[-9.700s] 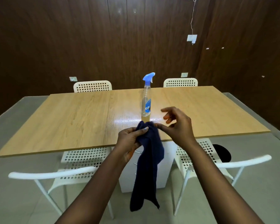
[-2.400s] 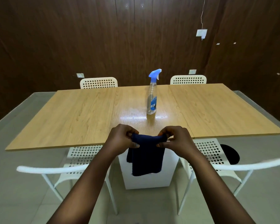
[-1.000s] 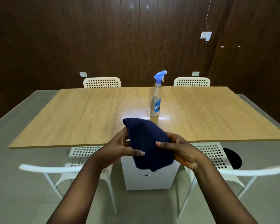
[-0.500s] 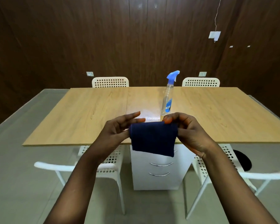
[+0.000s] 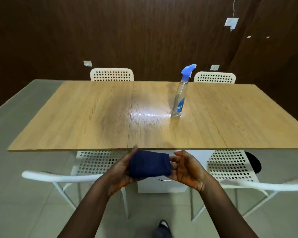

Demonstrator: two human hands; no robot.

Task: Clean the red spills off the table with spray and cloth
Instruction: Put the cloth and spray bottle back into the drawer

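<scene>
The person stands at the near long edge of the wooden table (image 5: 96,117), with both forearms extended toward it. A folded dark blue cloth (image 5: 150,166) is held between the two hands, just below and in front of the near edge, level with the seam that runs across the tabletop. The left hand (image 5: 122,170) cups the cloth from its left side and underneath, its thumb raised along the cloth's upper left corner. The right hand (image 5: 186,170) is turned palm inward against the cloth's right end; its fingers are loosely bent and reach under the cloth, thumb lifted clear above. The spray bottle (image 5: 180,98), clear with a blue trigger head and a blue label, stands upright on the tabletop right of centre, nearer the far edge than the near one, beside a bright glare patch. White perforated chairs (image 5: 111,74) stand along the far and near edges. A white drawer unit (image 5: 160,186) sits under the table.
</scene>
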